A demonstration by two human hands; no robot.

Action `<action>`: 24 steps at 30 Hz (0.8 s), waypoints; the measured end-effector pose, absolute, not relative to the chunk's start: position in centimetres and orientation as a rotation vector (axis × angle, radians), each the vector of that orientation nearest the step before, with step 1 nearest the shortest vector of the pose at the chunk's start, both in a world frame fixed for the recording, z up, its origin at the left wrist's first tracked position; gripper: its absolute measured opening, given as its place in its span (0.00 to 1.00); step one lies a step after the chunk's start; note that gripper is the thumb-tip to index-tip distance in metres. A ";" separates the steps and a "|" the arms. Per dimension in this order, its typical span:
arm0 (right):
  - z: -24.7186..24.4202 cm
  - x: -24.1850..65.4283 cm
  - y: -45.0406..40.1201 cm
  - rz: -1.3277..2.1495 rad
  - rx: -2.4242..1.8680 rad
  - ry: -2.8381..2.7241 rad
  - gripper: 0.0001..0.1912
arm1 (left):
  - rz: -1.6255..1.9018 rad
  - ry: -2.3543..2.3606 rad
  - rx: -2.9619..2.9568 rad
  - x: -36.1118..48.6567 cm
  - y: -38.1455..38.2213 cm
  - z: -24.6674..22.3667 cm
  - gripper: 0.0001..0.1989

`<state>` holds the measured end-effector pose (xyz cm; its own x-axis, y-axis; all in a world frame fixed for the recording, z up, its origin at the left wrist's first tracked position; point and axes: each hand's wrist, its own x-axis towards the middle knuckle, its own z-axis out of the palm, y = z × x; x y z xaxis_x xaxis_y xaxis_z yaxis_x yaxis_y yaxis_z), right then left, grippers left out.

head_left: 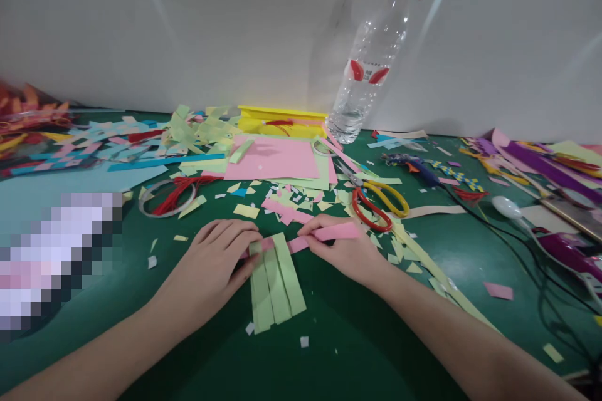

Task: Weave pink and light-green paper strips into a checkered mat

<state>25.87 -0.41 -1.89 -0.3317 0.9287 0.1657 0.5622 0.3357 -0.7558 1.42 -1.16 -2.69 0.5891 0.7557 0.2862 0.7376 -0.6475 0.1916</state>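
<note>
Several light green paper strips (277, 285) hang side by side toward me on the green tabletop, with a pink paper strip (299, 244) running across near their top. My left hand (221, 260) pinches the strips at their upper left corner, thumb in front and fingers behind. Between the thumb and fingers of my right hand (345, 249) is the pink strip, to the right of the green ones; its free end lies across that hand. Part of the pink strip is hidden behind the green strips and my left fingers.
Scissors (376, 200) with red and yellow handles lie beyond my right hand among paper scraps. Pink sheets (277, 158) and a tape ring (167, 198) are farther back. A water bottle (369, 69) leans at the wall. A glue gun (426, 175) with a black cord lies right.
</note>
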 end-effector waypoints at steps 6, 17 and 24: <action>-1.5 26.0 -0.4 0.773 -1.358 -1.989 0.06 | 0.522 1.241 2.710 0.8 -0.5 -2.1 0.17; -1.4 25.7 -0.5 0.802 -1.363 -2.009 0.06 | 0.526 0.897 2.753 -0.5 1.3 -1.9 0.19; -1.3 25.2 -1.2 0.813 -1.342 -2.009 0.06 | 0.532 0.886 2.773 -0.5 1.4 -2.2 0.17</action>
